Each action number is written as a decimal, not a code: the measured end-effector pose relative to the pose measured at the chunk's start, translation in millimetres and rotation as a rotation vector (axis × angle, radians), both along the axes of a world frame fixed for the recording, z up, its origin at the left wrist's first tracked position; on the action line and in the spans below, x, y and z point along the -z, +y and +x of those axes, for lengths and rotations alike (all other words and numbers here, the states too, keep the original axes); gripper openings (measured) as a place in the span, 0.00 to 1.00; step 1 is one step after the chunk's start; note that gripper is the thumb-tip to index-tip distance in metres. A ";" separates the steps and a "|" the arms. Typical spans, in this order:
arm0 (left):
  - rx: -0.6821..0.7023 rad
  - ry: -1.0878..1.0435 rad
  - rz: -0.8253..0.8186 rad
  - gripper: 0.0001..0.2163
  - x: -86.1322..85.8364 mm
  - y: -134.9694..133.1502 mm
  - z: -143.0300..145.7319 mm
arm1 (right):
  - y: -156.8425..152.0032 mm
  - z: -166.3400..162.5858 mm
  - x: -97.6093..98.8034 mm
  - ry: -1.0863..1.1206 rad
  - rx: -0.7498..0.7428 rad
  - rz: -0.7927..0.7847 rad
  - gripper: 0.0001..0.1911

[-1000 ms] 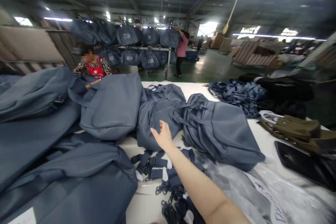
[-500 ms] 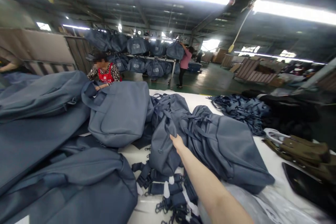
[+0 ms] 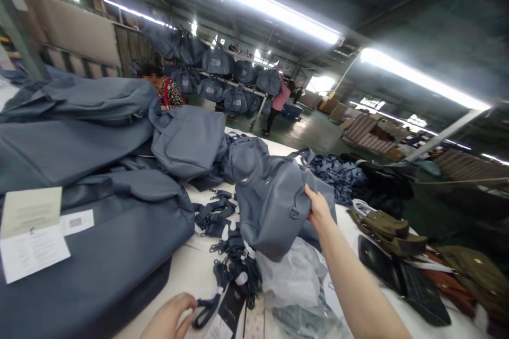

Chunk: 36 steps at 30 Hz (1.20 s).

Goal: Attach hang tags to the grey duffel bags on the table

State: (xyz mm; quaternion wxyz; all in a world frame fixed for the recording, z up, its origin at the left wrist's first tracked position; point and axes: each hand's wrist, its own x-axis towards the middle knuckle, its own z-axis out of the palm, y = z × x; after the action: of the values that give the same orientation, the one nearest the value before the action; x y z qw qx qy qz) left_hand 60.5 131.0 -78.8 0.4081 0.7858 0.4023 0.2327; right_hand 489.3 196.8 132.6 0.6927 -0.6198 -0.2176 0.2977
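My right hand [image 3: 318, 209] is closed on the end of a blue-grey duffel bag [image 3: 274, 201], near a metal ring on its side. The bag is tilted and partly covers another bag behind it. At the bottom edge my left hand [image 3: 173, 315] is open with fingers curved and apart, beside a looped dark strap [image 3: 207, 311]; whether it touches the strap I cannot tell. A pile of dark straps with hooks [image 3: 238, 254] lies between the hands.
Large blue-grey bags [image 3: 119, 249] fill the left, with paper cards [image 3: 34, 233] on top. Clear plastic bags [image 3: 296, 280] lie under the held bag. Olive bags [image 3: 382, 228] and a black bag [image 3: 401, 275] lie right. A co-worker [image 3: 169, 90] is across the table; another person [image 3: 278, 100] stands by hanging bags.
My right hand has shifted right and the bag in it has turned and come nearer. My left hand has come into view at the bottom. The whole view has tilted and swung right.
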 end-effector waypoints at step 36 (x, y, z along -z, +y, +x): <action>-0.586 0.552 0.077 0.22 -96.8 93.1 -47.5 | -131.2 -245.1 173.9 -0.585 -1.270 -0.558 0.11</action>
State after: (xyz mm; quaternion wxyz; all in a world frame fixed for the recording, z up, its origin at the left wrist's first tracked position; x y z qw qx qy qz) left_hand 13.0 224.1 18.1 0.1715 0.6855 0.6947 0.1344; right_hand 244.2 65.6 -41.3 0.1190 -0.5815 -0.6249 0.5071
